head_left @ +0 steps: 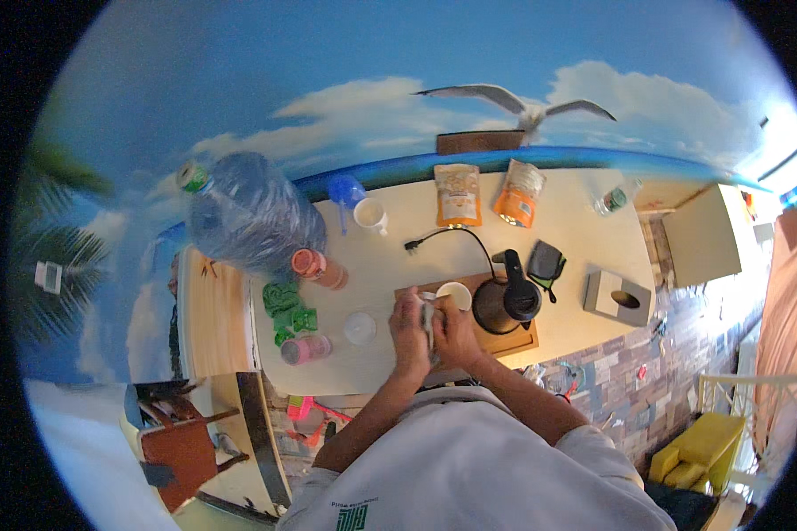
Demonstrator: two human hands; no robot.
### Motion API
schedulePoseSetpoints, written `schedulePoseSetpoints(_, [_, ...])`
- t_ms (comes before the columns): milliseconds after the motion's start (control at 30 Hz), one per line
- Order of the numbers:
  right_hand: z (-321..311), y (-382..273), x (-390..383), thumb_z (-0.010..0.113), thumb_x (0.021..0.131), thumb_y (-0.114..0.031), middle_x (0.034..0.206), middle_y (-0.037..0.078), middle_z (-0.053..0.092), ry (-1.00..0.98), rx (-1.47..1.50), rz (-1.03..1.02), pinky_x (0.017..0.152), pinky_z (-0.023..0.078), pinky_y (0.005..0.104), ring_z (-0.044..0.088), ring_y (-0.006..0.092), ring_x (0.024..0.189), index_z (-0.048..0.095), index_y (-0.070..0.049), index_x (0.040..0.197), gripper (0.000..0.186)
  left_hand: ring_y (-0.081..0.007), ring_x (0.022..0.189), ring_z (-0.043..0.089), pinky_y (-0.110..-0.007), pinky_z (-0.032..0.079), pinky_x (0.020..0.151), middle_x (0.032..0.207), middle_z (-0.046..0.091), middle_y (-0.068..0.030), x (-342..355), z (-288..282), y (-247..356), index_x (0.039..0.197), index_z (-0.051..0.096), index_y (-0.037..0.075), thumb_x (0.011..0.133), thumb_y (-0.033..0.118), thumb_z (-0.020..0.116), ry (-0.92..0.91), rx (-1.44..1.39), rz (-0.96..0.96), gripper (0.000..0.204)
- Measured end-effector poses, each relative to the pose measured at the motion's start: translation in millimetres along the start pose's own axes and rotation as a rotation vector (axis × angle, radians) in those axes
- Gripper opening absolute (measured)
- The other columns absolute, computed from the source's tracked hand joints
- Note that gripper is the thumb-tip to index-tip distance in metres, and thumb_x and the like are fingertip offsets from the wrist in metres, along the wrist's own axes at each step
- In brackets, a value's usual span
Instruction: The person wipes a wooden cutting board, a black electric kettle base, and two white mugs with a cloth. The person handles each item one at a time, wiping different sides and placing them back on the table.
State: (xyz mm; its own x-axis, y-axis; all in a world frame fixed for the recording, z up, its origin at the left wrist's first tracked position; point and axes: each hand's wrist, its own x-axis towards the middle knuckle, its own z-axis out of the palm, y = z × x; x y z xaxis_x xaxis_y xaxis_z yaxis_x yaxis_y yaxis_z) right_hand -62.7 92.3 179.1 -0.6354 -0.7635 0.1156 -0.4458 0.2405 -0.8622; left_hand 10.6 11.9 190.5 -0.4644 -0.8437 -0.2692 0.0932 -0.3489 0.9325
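Observation:
My left hand [410, 334] and my right hand [456, 336] meet over the near left part of a wooden tray [522, 339]. Both are closed around a thin greyish-white thing [429, 320] that my fingers mostly hide; its kind is unclear. Just beyond my right hand a white cup [453, 295] stands on the tray. To its right is a black electric kettle [503, 303], also on the tray. A clear round lid or dish [359, 328] lies on the table left of my left hand.
On the table [398, 203] are two orange-and-white pouches [458, 196], a white mug [370, 215], a tissue box [617, 298], a dark pouch [546, 261] and a small bottle [613, 202]. At left are a large water bottle [252, 212], a pink tumbler [321, 269] and green plastic [283, 305].

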Motion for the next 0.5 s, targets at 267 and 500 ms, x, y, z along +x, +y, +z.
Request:
schedulePoseSetpoints(267, [-12,-30,16,0.051,0.103,-0.022,0.098,0.009,0.068,-0.07,1.136,0.828,0.07,0.054,0.0359,0.068,0.0212,0.085,0.061,-0.002,0.111,0.024,-0.0364,0.117,0.056,-0.045,0.045,0.101,0.134,0.054,-0.0192,4,-12,14,0.127,0.06,0.0,0.103,0.015,0.052,-0.3,0.631,0.858,0.03])
schedulePoseSetpoints(500, [-26,-6,17,0.064,0.095,-0.016,0.095,0.018,0.063,0.037,-0.276,-0.467,0.069,0.053,0.0463,0.067,0.0346,0.089,0.061,-0.001,0.113,0.023,-0.0265,0.097,0.069,-0.042,0.056,0.09,0.105,0.07,-0.0099,33,-3,7,0.114,0.066,0.007,0.101,0.035,0.06,-0.246,-0.522,-0.45,0.032])
